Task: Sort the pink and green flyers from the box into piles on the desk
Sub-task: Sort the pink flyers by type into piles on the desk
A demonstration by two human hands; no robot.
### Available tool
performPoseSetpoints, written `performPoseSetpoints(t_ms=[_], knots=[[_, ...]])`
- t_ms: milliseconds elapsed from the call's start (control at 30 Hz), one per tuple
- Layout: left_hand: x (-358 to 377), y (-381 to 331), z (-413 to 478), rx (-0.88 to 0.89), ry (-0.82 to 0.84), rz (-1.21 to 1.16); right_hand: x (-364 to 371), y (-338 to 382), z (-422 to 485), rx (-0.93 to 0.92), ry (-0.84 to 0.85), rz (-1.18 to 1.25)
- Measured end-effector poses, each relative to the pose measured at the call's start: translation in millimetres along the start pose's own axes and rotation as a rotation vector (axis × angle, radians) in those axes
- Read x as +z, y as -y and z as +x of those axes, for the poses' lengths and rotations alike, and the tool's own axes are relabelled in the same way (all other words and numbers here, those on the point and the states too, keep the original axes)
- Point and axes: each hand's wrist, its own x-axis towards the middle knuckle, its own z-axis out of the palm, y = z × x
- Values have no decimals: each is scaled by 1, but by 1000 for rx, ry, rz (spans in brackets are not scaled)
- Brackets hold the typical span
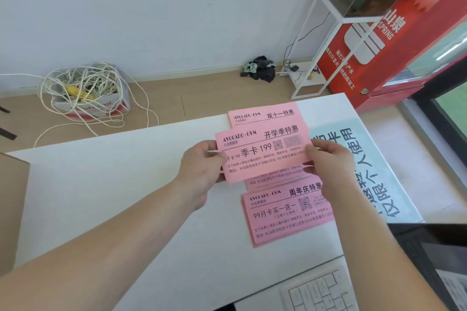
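Pink flyer (262, 156), pinched at either end by left hand (202, 161) and right hand (328, 159), hovered over three pink piles (285, 214) on the desk (101, 184), a green flyer (374, 171) alongside; sorting judged partway, box (10, 199) contents unseen

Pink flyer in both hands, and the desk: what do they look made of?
Pink flyer: probably thin matte paper; it curves slightly between the left hand and right hand, without glare. Desk: smooth white surface, perhaps laminate or painted board; no grain shows.
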Motion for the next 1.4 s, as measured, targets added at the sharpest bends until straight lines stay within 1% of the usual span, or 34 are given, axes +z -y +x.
performPoseSetpoints(t_ms=[233,400,567,733,833,933,1133,1267,1400], knots=[[30,15,1,-34,10,54,-9,-17,15,-23,-87,-115],[46,12,1,-31,16,74,-16,-17,21,-48,-129,-138],[55,-13,8,-83,60,-79,-20,-1,27,-53,-212,32],[47,-33,19,-83,22,-126,-15,13,26,-111,-154,56],[40,-32,21,-88,0,-148,-10,16,24,-159,-125,64],[34,-28,20,-76,4,-139,-7,17,22,-168,-108,25],[29,-10,9,-46,55,30,-10,-4,22,-104,-103,-73],[34,6,8,-57,29,72,-12,-15,22,-121,-104,-146],[40,14,8,-37,31,141,-13,-23,25,-154,-102,-270]])
